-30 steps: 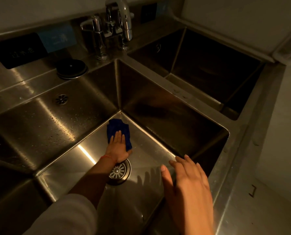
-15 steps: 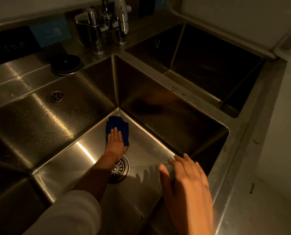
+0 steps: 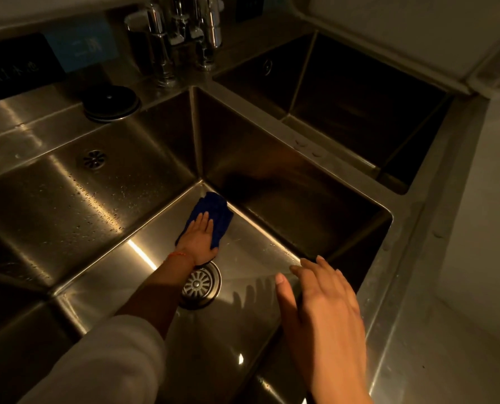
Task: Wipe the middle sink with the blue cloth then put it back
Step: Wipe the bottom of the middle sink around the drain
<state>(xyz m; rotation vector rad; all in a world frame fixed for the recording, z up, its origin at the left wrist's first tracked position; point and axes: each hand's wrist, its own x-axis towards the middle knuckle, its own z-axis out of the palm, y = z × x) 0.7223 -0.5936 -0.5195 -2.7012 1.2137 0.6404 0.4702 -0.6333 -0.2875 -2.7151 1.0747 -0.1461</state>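
Observation:
The middle sink (image 3: pixel 272 252) is a deep steel basin with a round drain (image 3: pixel 200 285) in its floor. A blue cloth (image 3: pixel 218 212) lies flat on the sink floor near the far corner. My left hand (image 3: pixel 199 240) reaches down into the basin and presses flat on the cloth, its fingers together on top of it. My right hand (image 3: pixel 323 313) hovers above the sink's near right edge, fingers spread, holding nothing.
Chrome taps (image 3: pixel 181 33) stand behind the sink. A round black lid (image 3: pixel 111 102) sits on the back ledge. A second basin (image 3: pixel 344 97) lies to the right, and an overflow grille (image 3: pixel 94 159) is in the left wall. Steel counter runs along the right.
My left hand has pushed the blue cloth farther toward the sink's far corner, away from the drain. My right hand has stayed in place.

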